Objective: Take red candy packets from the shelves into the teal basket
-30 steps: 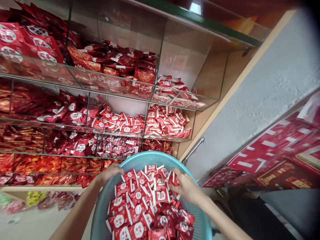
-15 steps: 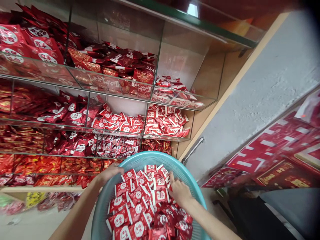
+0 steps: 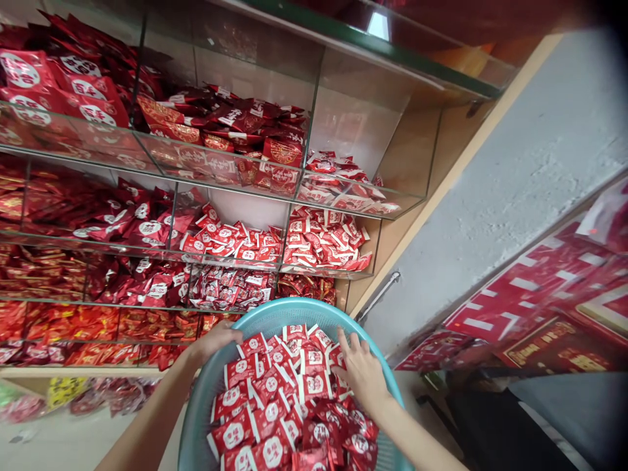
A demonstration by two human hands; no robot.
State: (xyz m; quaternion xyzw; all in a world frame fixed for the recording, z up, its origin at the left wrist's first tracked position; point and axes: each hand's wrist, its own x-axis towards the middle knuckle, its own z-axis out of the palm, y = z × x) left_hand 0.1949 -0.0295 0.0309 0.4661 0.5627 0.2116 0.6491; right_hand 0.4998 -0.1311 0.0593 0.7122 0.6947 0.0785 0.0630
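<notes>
A round turquoise plastic basket [image 3: 294, 307] holds many small red packets [image 3: 272, 412] with white labels and white ends. My left hand [image 3: 220, 340] grips the basket's left rim, fingers curled over the edge and thumb side partly hidden. Inside the basket at the right, my right hand [image 3: 362, 371] lies over the packets with its fingers spread. No packet shows lifted in it. Darker red packets [image 3: 360, 441] lie below that hand, nearer to me.
Glass-fronted shelves [image 3: 235, 261] full of red packets rise behind the basket. A grey wall [image 3: 520, 176] stands to the right, with red packaged goods [image 3: 534, 275] along it. A black object [image 3: 500, 418] sits at the lower right. Plastic bags [image 3: 118, 396] lie under the shelves.
My right hand has shifted slightly right and up, and its fingers have spread from a pointing, closer shape. The left hand stays on the rim.
</notes>
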